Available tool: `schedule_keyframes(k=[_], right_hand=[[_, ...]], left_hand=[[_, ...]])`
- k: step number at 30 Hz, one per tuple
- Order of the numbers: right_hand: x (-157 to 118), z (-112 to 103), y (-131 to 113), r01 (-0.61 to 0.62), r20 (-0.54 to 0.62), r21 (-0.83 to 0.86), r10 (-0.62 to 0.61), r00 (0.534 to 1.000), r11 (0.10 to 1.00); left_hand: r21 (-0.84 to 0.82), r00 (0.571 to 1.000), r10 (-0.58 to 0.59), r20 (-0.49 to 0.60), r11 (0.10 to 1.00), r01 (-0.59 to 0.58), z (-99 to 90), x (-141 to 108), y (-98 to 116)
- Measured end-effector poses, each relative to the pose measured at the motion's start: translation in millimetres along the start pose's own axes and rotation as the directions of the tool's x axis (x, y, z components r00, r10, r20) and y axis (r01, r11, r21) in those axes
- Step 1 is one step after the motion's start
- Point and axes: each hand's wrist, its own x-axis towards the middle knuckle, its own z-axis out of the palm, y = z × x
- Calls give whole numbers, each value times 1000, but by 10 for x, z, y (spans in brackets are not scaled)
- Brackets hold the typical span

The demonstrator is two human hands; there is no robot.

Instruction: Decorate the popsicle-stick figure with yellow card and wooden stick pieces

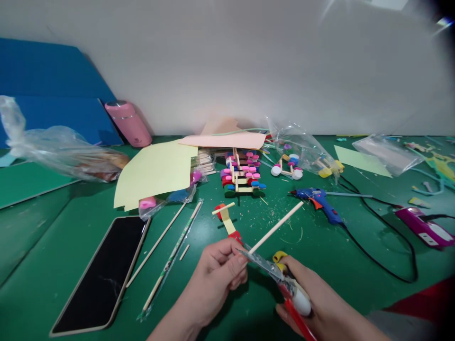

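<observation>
My left hand (219, 270) pinches the near end of a thin wooden stick (277, 227), which points up and to the right. In my right hand (316, 289) are scissors (265, 266) with a red handle; their blades lie at the stick beside my left fingertips. Pale and yellow pieces show around that grip, partly hidden by the fingers. Just beyond my left hand lies a small part-built toy (228, 223), with a flat wooden strip, red caps and a cross stick. Farther back stand several assembled wooden pieces with coloured wheels (243, 177).
On the left are a phone (101, 274), a loose stick (156, 244) and wrapped chopsticks (172, 259). A blue glue gun (316, 201) with a black cord lies right, near a purple power strip (424, 227). Yellow paper (156, 173) and a pink bottle (128, 124) are behind.
</observation>
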Motion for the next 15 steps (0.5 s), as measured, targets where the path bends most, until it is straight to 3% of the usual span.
schedule_keyframes(k=[3, 7, 9, 11, 15], right_hand=[[12, -19, -20, -27, 51, 15, 26, 998, 1000], [55, -39, -52, -102, 85, -23, 104, 991, 995], [68, -44, -63, -117, 70, -37, 119, 990, 992], [67, -47, -71, -114, 63, -26, 115, 991, 993], [40, -51, -71, -66, 45, 6, 66, 997, 998]], left_hand=[[-18, 999, -29, -16, 999, 28, -3, 7, 1], [347, 977, 152, -148, 933, -92, 20, -15, 23], [420, 962, 226, -156, 896, -142, 20, -28, 25], [346, 972, 188, -142, 929, -130, 7, -32, 20], [-50, 999, -12, -32, 999, 11, -23, -15, 10]])
